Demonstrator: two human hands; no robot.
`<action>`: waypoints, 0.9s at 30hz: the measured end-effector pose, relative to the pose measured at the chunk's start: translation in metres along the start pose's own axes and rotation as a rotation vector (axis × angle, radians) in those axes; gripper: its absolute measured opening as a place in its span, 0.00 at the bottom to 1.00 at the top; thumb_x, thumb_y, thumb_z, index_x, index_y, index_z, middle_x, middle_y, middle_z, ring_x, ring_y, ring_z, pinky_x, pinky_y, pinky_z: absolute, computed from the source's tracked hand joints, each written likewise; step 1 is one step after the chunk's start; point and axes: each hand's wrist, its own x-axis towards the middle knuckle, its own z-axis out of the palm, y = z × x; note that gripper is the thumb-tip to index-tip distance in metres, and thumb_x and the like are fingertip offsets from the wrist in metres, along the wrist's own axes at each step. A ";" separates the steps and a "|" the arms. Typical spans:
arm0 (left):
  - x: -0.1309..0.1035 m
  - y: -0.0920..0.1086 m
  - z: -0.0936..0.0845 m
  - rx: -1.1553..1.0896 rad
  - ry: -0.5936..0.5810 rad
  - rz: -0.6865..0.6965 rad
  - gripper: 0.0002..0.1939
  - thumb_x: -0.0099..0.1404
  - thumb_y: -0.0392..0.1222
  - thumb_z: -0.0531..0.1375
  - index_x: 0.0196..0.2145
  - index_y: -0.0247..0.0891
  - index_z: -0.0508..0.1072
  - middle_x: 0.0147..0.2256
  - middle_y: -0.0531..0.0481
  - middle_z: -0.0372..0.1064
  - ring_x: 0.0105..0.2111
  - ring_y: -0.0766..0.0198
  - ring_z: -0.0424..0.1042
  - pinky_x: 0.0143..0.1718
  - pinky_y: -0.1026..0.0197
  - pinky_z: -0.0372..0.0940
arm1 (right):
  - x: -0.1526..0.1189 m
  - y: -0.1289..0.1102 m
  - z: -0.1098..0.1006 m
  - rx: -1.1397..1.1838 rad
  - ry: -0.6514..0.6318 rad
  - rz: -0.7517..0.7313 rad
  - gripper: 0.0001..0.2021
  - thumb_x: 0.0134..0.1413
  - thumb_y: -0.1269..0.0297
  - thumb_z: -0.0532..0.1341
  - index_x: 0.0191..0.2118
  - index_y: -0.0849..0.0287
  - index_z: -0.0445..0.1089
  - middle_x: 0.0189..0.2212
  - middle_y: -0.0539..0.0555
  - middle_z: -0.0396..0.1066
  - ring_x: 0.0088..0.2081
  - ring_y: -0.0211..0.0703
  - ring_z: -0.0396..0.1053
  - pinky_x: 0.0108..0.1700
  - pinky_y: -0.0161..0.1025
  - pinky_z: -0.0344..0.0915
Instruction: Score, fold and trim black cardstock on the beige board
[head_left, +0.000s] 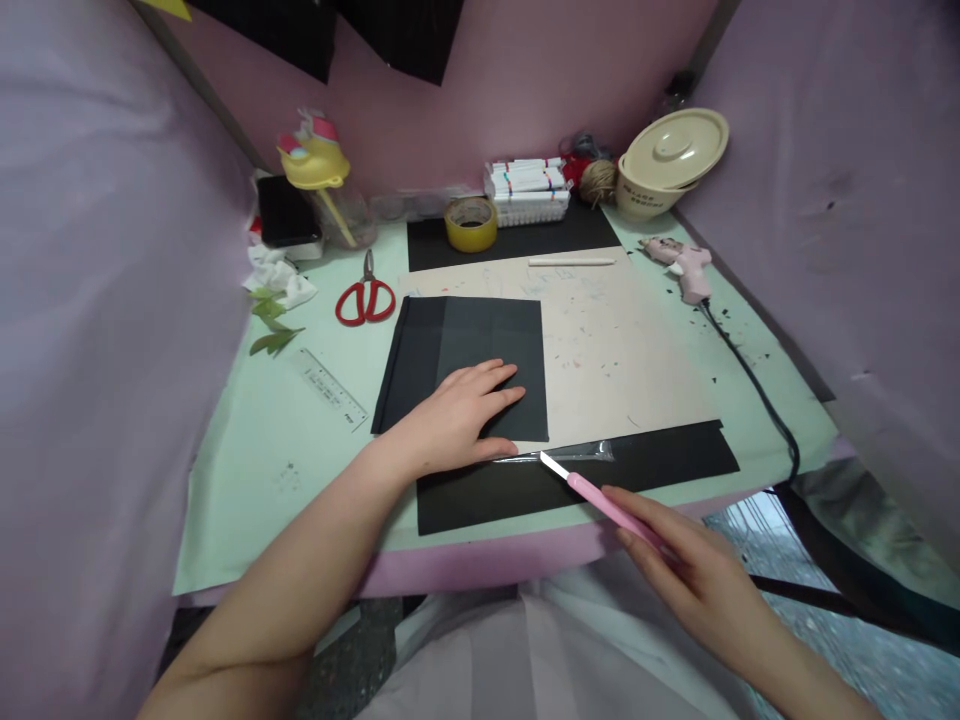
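Note:
My left hand (469,415) lies flat with fingers spread on a folded sheet of black paper (491,335). The sheet rests on a pale board (600,350) marked with faint scribbles and specks. In my right hand (682,560) is a pink craft knife (607,505), held like a pen. Its blade points up and left, near the board's front edge and a clear plastic sleeve (592,451). I cannot tell whether the blade touches anything. A larger black sheet (637,470) sticks out beneath the board along the front.
Left of the paper are red-handled scissors (366,300), a clear ruler (330,387) and green leaves (274,325). Yellow tape (471,224), white markers (527,190) and a lidded bowl (652,190) stand behind. A pink glue gun (682,268) trails its cord (757,385) along the right.

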 end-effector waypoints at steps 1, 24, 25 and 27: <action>0.000 0.000 0.000 -0.004 -0.003 -0.002 0.35 0.63 0.58 0.61 0.61 0.38 0.63 0.66 0.40 0.50 0.67 0.50 0.47 0.64 0.47 0.51 | 0.000 0.000 0.000 -0.002 0.005 -0.003 0.19 0.63 0.63 0.55 0.58 0.51 0.64 0.52 0.55 0.73 0.49 0.44 0.74 0.47 0.39 0.74; 0.000 0.000 -0.004 0.031 -0.018 -0.012 0.34 0.63 0.59 0.60 0.60 0.35 0.65 0.65 0.41 0.54 0.66 0.54 0.51 0.64 0.53 0.53 | -0.002 -0.003 0.000 -0.029 0.025 0.064 0.17 0.63 0.62 0.55 0.57 0.51 0.65 0.50 0.53 0.74 0.46 0.41 0.75 0.44 0.34 0.73; 0.000 0.000 -0.004 0.029 -0.022 -0.014 0.34 0.63 0.59 0.60 0.60 0.35 0.65 0.65 0.41 0.54 0.66 0.54 0.51 0.64 0.53 0.53 | -0.002 -0.004 0.000 -0.029 0.025 0.068 0.17 0.63 0.62 0.55 0.57 0.51 0.65 0.50 0.53 0.74 0.47 0.41 0.75 0.44 0.34 0.73; 0.000 0.000 -0.005 0.024 -0.025 -0.017 0.35 0.63 0.59 0.61 0.60 0.35 0.65 0.65 0.41 0.54 0.66 0.54 0.51 0.64 0.53 0.53 | -0.001 -0.005 -0.001 -0.026 0.028 0.074 0.17 0.63 0.61 0.55 0.56 0.52 0.66 0.50 0.54 0.74 0.47 0.42 0.75 0.45 0.35 0.73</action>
